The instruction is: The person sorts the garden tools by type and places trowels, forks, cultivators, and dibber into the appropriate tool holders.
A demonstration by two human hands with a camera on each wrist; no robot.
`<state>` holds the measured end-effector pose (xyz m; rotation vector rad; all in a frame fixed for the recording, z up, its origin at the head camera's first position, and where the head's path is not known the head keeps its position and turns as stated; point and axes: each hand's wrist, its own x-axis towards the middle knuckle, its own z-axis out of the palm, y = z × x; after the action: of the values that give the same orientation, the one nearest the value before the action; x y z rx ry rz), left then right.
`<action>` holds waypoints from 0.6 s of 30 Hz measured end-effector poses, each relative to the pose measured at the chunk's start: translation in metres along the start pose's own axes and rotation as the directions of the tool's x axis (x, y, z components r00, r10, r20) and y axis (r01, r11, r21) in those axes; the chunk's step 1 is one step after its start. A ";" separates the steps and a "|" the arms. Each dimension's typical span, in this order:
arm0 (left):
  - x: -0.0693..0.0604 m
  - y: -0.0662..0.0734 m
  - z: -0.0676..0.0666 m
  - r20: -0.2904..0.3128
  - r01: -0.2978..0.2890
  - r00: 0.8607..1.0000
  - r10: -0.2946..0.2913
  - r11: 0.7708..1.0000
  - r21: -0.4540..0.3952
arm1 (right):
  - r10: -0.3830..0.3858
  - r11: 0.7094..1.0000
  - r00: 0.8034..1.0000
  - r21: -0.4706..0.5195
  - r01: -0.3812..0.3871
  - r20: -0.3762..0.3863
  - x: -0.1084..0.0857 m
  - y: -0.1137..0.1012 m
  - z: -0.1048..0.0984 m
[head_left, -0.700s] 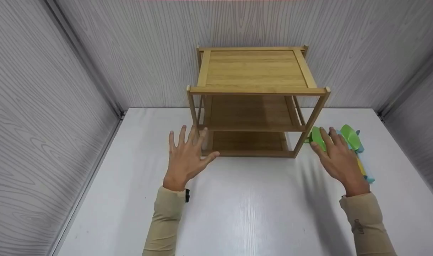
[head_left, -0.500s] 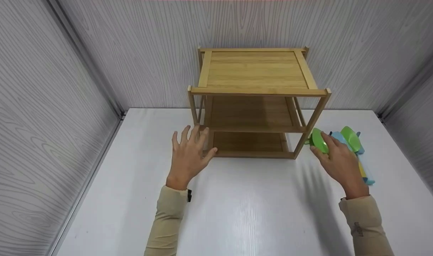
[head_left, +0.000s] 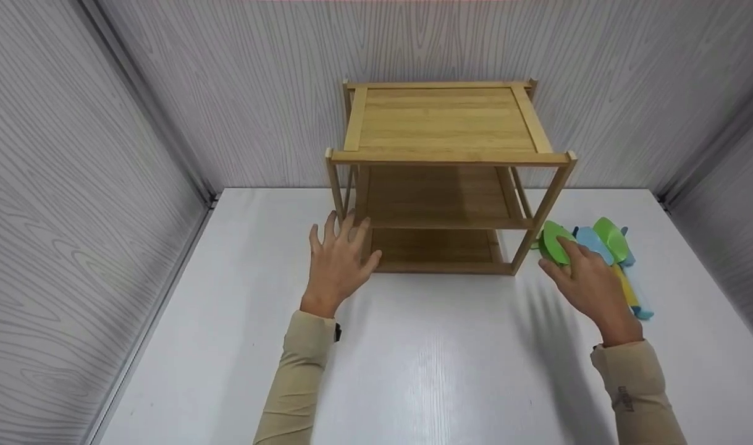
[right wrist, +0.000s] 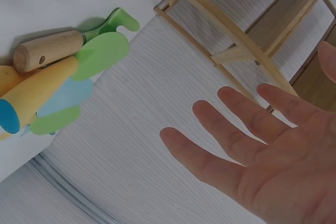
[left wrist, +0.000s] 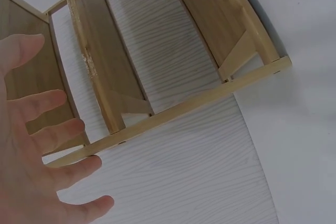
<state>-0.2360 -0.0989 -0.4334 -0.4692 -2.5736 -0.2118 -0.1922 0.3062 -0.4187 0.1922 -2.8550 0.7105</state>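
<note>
A three-tier wooden shelf (head_left: 447, 120) stands at the back of the white table. My left hand (head_left: 338, 269), fingers spread and slightly bent, is by its left front post; the left wrist view shows the fingers (left wrist: 58, 135) near the frame, with contact unclear. My right hand (head_left: 592, 290) hovers with loose fingers over toy garden tools right of the shelf. Among these are a green blade (head_left: 555, 243), a blue blade (head_left: 594, 244), another green blade (head_left: 611, 240) and a yellow handle (head_left: 626, 287). In the right wrist view a wooden handle (right wrist: 52, 51) shows too. Neither hand holds anything.
Grey wood-grain walls (head_left: 277, 99) enclose the white table (head_left: 425, 358) at the back and both sides. The shelf's right front post (head_left: 543, 207) is close to the tools. A metal strip (head_left: 151, 321) runs along the left table edge.
My left hand has moved right and a little forward, toward the shelf's left post, its fingers bending slightly. The right hand's fingers have drawn together and bent a little over the tools.
</note>
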 end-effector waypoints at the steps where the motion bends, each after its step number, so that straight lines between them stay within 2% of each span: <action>1: 0.000 -0.001 0.002 -0.003 -0.001 1.000 0.001 1.000 0.008 | 0.003 1.000 1.000 0.002 -0.003 0.004 0.000 0.000 0.000; 5: -0.002 -0.005 0.013 -0.031 -0.010 0.999 0.011 0.999 0.031 | 0.021 1.000 0.999 0.019 -0.022 0.029 0.000 0.000 0.001; 10: -0.009 -0.006 0.027 -0.053 -0.010 0.999 0.010 1.000 0.016 | 0.041 0.999 0.997 0.010 -0.041 0.063 0.001 0.001 0.002; 12: -0.010 -0.005 0.030 -0.082 -0.003 0.997 0.003 1.000 0.002 | 0.038 0.999 0.997 0.011 -0.039 0.067 0.001 0.002 0.002; 15: -0.008 -0.002 0.033 -0.137 0.005 0.991 -0.005 1.000 -0.004 | 0.032 0.999 0.997 0.020 -0.034 0.070 0.001 0.004 0.003; 18: -0.003 0.003 0.036 -0.165 -0.005 0.986 0.005 1.000 0.002 | 0.042 0.999 0.997 0.022 -0.044 0.072 0.000 0.008 0.003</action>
<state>-0.2486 -0.0884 -0.4661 -0.4386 -2.4107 -0.2371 -0.1936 0.3115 -0.4252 0.1638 -2.9278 0.7611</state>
